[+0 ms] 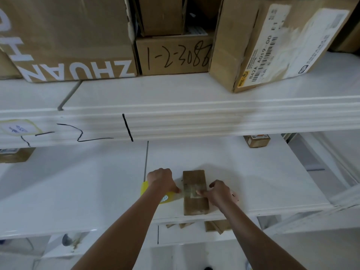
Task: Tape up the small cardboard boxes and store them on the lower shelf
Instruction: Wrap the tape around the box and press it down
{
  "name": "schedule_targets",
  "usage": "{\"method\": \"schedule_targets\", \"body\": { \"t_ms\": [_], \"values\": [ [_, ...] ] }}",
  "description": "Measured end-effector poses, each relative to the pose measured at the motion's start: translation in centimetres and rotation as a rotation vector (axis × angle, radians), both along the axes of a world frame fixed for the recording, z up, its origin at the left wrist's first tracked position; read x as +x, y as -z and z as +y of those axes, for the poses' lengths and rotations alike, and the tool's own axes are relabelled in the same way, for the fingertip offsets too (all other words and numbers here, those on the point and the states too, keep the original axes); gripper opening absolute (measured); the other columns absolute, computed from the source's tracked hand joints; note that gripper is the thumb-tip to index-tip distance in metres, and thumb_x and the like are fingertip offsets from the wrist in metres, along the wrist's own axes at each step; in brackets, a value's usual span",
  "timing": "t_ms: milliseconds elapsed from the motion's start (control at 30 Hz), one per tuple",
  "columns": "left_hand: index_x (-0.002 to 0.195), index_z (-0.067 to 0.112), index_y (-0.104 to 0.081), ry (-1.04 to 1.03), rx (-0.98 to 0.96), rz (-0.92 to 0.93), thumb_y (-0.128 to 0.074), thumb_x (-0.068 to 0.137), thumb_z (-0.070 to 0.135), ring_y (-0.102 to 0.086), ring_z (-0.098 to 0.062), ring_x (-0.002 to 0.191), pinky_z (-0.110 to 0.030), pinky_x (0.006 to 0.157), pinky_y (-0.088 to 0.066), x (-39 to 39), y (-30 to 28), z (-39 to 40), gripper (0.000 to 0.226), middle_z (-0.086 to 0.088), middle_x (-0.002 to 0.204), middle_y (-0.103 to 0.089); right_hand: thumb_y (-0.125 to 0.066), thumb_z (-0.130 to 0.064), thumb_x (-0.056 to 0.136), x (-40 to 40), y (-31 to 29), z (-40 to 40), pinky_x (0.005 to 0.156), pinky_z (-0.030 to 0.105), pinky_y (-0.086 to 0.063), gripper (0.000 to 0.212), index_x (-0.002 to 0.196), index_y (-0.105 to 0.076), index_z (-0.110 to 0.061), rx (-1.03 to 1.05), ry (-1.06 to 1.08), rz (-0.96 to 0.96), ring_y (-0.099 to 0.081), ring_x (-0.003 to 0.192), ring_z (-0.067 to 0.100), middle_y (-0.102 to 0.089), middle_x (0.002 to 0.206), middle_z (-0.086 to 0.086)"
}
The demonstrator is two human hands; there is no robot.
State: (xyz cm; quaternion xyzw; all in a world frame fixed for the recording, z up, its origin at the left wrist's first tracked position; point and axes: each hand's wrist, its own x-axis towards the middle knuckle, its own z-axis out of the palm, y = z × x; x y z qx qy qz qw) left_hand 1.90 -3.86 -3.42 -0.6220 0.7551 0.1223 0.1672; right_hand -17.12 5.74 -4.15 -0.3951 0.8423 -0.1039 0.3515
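Brown, the small flat cardboard box [195, 191] lies lower centre of the frame on the white shelf board [243, 172], steady for taping. My left hand [161, 181] curls its grip round the yellow tape roll [155, 193], keeping the strip taut, while my right hand [218, 192] presses fingertips on the clear tape strip [191, 192] to stick it across the box.

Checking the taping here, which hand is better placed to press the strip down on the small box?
Right. The right hand already has fingertips on the tape strip atop the small box; the left hand grips the yellow tape roll beside it.
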Motion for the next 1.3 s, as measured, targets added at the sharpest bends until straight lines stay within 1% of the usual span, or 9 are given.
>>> {"method": "schedule_targets", "body": {
  "t_ms": [67,167,333,467,567,767,933,1100,1300],
  "values": [
    [0.107,0.021,-0.064,0.004,0.007,-0.001,-0.076,0.061,0.078,-0.067,-0.021,0.098,-0.029,0.075,-0.043,-0.1,0.0,0.0,0.074,0.003,0.095,-0.066,-0.082,-0.056,0.076,0.2,-0.2,0.1,0.069,0.027,-0.039,0.066,0.12,-0.061,-0.012,-0.044,-0.006,0.0,-0.059,0.093,0.019,-0.067,0.103,0.002],
    [0.096,0.021,-0.057,-0.012,0.06,0.037,-0.072,0.057,0.085,-0.064,-0.02,0.085,-0.029,0.074,-0.047,1.0,-0.1,-0.7,0.077,0.006,0.083,-0.06,-0.083,-0.05,0.078,0.3,-0.3,0.1,0.07,0.029,-0.042,0.051,0.105,-0.068,-0.008,-0.063,-0.008,-0.013,-0.057,0.08,0.016,-0.071,0.097,0.004],
    [0.078,0.02,-0.054,0.03,0.057,0.117,-0.052,0.061,0.097,-0.06,-0.02,0.073,-0.033,0.071,-0.049,2.8,-0.2,-0.6,0.079,0.005,0.074,-0.058,-0.08,-0.045,0.082,0.9,0.0,0.0,0.063,0.029,-0.048,0.038,0.095,-0.07,-0.01,-0.096,-0.011,-0.022,-0.066,0.077,0.017,-0.072,0.085,0.002],
    [0.061,0.016,-0.056,0.031,0.102,0.254,-0.049,0.081,0.084,-0.059,-0.02,0.067,-0.034,0.072,-0.051,3.8,-0.8,-0.7,0.071,0.001,0.064,-0.055,-0.078,-0.046,0.084,1.1,0.1,0.2,0.061,0.028,-0.049,0.035,0.094,-0.068,-0.013,-0.121,-0.03,0.038,-0.065,0.076,0.016,-0.07,0.083,-0.001],
    [0.082,0.018,-0.075,0.061,0.091,0.326,-0.059,0.087,0.067,-0.064,-0.019,0.079,-0.032,0.073,-0.053,5.2,-1.0,-0.9,0.052,0.002,0.076,-0.064,-0.074,-0.047,0.088,1.2,0.1,0.2,0.071,0.032,-0.054,0.035,0.096,-0.067,-0.014,-0.135,-0.089,0.121,-0.068,0.083,0.02,-0.072,0.089,0.001],
    [0.094,0.016,-0.076,-0.003,0.084,0.423,-0.058,0.09,0.065,-0.066,-0.02,0.086,-0.033,0.081,-0.056,6.0,-0.4,0.2,0.052,-0.005,0.096,-0.071,-0.058,-0.044,0.1,1.0,0.2,0.9,0.071,0.026,-0.048,0.03,0.106,-0.063,-0.014,-0.237,-0.121,0.305,-0.062,0.083,0.015,-0.07,0.099,0.0],
    [0.096,0.015,-0.077,-0.019,0.073,0.455,-0.061,0.091,0.06,-0.066,-0.022,0.088,-0.034,0.083,-0.056,6.0,-0.8,0.5,0.048,-0.007,0.099,-0.072,-0.058,-0.02,0.098,-1.9,0.3,1.6,0.093,0.032,-0.05,0.026,0.123,-0.057,-0.012,-0.082,-0.082,0.553,-0.056,0.115,0.025,-0.058,0.125,0.01],
    [0.101,0.015,-0.076,-0.052,0.073,0.462,-0.062,0.091,0.056,-0.067,-0.024,0.093,-0.036,0.087,-0.057,5.7,-0.9,0.7,0.044,-0.007,0.103,-0.072,-0.052,-0.018,0.103,-3.8,1.8,2.0,0.089,0.036,-0.05,0.024,0.123,-0.062,-0.01,-0.015,-0.009,0.454,-0.056,0.117,0.03,-0.058,0.125,0.011],
    [0.1,0.016,-0.077,-0.062,0.077,0.458,-0.063,0.09,0.056,-0.064,-0.021,0.088,-0.033,0.084,-0.056,5.8,-0.7,0.7,0.043,-0.006,0.103,-0.071,-0.067,-0.009,0.096,-2.8,0.9,1.1,0.079,0.037,-0.055,0.02,0.112,-0.059,-0.001,-0.312,0.196,0.254,-0.067,0.102,0.035,-0.069,0.109,0.018]
  ]
}}
